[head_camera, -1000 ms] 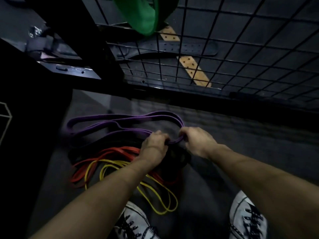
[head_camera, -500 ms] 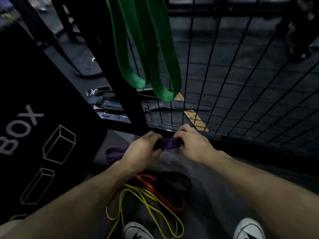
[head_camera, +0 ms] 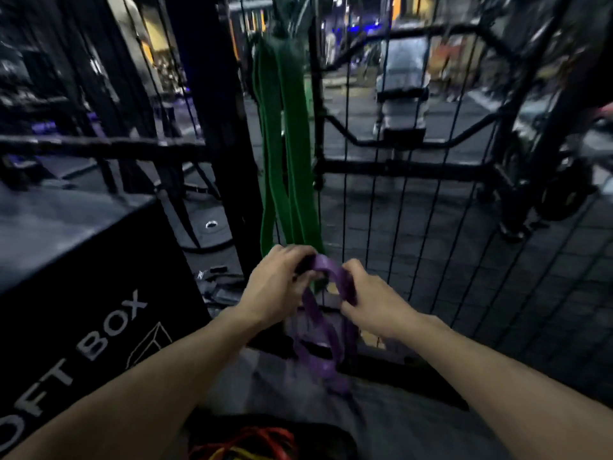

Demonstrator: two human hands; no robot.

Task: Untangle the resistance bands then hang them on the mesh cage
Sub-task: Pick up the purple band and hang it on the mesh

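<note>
Purple resistance band [head_camera: 320,330]: held up just in front of the mesh cage [head_camera: 431,227], its loops dangling toward the floor. Left hand [head_camera: 277,287] and right hand [head_camera: 371,300] each pinch its top fold with curled fingers, probably to open a loop for hanging; blur hides the finger detail. Green band [head_camera: 285,154]: already hung on the cage, just above the hands. Red and yellow bands [head_camera: 252,446]: on the floor below, apparently still tangled.
</note>
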